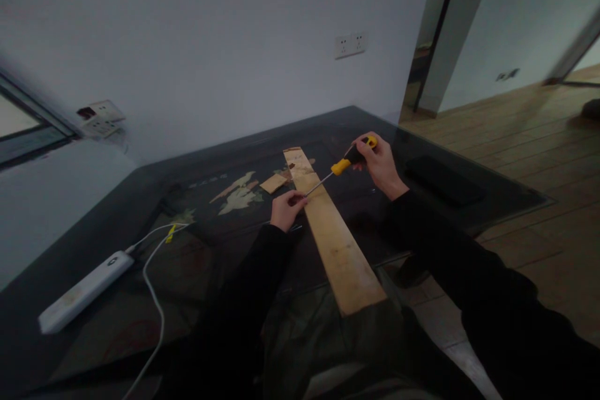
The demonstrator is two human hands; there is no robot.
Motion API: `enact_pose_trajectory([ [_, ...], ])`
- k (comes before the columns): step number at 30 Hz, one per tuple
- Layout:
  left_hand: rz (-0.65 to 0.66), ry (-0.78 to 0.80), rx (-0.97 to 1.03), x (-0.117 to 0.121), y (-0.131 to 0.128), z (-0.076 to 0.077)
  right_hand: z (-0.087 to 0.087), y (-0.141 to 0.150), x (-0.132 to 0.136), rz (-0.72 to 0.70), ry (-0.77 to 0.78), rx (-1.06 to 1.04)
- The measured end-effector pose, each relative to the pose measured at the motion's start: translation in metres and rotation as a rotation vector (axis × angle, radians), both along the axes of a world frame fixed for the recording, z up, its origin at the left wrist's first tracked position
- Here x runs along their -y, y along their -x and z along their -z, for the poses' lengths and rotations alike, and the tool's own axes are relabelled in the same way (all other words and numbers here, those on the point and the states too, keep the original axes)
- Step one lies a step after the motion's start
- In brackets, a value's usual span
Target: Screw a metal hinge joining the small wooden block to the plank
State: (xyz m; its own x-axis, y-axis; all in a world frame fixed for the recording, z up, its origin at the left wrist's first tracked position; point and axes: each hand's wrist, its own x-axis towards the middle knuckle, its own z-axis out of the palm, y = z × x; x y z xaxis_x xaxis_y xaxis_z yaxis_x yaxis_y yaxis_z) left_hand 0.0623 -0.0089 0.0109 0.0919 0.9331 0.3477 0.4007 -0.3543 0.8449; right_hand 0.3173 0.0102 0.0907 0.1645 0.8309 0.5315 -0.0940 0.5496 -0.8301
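A long pale wooden plank (335,237) lies on the dark glass table (140,250), running from the middle toward me and overhanging the near edge. My right hand (382,165) is closed round the yellow-and-black handle of a screwdriver (344,164). Its metal shaft slants down to the left across the plank. My left hand (287,209) sits at the plank's left edge, fingers pinched at the shaft's tip; whether they hold anything small there is too dark to tell.
A small wood offcut (273,184) and pale splintered scraps (239,197) lie left of the plank. A white power strip (84,290) with white cable (157,306) rests at the near left. A black flat object (443,181) lies at the right. Wall sockets (350,45) sit behind.
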Motion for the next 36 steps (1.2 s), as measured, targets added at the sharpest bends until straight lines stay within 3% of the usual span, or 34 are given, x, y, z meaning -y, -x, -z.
enact_pose_trajectory([
  [7, -0.013, 0.016, -0.007, 0.000, 0.001, -0.001, -0.073, 0.024, 0.017, -0.205, -0.091, 0.391],
  [11, -0.025, 0.018, -0.012, 0.000, 0.002, 0.000, -0.100, 0.046, 0.015, -0.371, -0.121, 0.559],
  [14, -0.026, -0.003, -0.028, -0.001, 0.003, 0.001, -0.106, 0.053, -0.008, -0.430, -0.119, 0.528],
  [17, -0.035, -0.022, -0.056, -0.001, 0.003, 0.002, -0.107, 0.052, -0.040, -0.369, -0.101, 0.412],
  [21, -0.035, -0.040, -0.050, 0.000, 0.004, 0.002, -0.116, 0.054, -0.066, -0.307, -0.076, 0.497],
  [28, -0.027, -0.040, -0.031, 0.002, 0.003, 0.000, -0.116, 0.074, -0.068, -0.123, -0.270, 0.520],
  [33, -0.037, -0.039, -0.037, 0.000, 0.004, 0.003, -0.122, 0.073, -0.079, -0.209, -0.152, 0.498],
  [36, -0.039, -0.043, -0.037, 0.000, 0.006, 0.005, -0.138, 0.070, -0.062, -0.141, -0.069, 0.543],
])
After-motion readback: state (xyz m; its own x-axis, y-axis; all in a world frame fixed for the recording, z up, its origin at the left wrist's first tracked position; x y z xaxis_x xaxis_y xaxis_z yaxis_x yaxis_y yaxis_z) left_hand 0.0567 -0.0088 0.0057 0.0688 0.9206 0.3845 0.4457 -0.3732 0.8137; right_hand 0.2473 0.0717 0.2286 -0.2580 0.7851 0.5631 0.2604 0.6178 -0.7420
